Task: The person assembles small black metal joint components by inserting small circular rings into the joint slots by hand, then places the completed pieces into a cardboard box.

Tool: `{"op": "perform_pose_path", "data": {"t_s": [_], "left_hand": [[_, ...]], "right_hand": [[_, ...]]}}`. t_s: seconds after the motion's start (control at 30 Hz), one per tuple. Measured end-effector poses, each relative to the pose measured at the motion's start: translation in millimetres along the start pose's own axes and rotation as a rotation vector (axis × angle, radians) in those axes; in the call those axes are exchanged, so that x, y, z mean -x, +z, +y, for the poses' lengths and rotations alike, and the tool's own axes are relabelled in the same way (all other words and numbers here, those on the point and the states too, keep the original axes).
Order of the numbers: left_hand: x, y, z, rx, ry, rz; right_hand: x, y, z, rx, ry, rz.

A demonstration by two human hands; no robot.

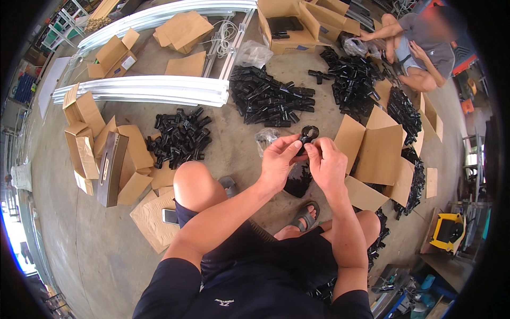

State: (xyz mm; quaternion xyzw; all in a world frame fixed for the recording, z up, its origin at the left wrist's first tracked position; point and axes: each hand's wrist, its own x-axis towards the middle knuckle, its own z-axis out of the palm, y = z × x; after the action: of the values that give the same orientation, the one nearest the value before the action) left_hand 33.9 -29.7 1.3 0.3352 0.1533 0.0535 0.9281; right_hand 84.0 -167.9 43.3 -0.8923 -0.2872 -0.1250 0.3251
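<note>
Both my hands meet in front of my knees around one small black clip-like fitting (309, 131) with a ring-shaped end. My left hand (280, 160) pinches it from the left between thumb and fingers. From the other side, the fingers of my right hand (326, 162) are closed on its lower part, which they largely cover. Below the hands, a small dark heap of black parts (298, 181) lies near my sandalled foot. A clear plastic bag (266, 139) rests on the floor just left of the fitting.
Piles of black fittings (271, 98) lie ahead, at left (180, 137) and far right (353, 80). An open cardboard box (378, 154) stands to my right. White metal profiles (143, 90) stretch across the left. A phone (170, 216) lies on cardboard. Another person (425, 50) sits at upper right.
</note>
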Motion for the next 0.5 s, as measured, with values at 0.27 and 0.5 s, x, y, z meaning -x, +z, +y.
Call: {"op": "perform_pose_path", "data": {"t_s": [0.27, 0.5], "left_hand": [[-0.4, -1.1, 1.0, -0.022, -0.052, -0.026], [-1.1, 0.1, 3.5, -0.013, -0.055, -0.051]], "right_hand": [[2.3, 11.5, 2.8, -0.036, 0.039, 0.075], [-0.9, 3.8, 5.5, -0.010, 0.020, 0.048]]}}
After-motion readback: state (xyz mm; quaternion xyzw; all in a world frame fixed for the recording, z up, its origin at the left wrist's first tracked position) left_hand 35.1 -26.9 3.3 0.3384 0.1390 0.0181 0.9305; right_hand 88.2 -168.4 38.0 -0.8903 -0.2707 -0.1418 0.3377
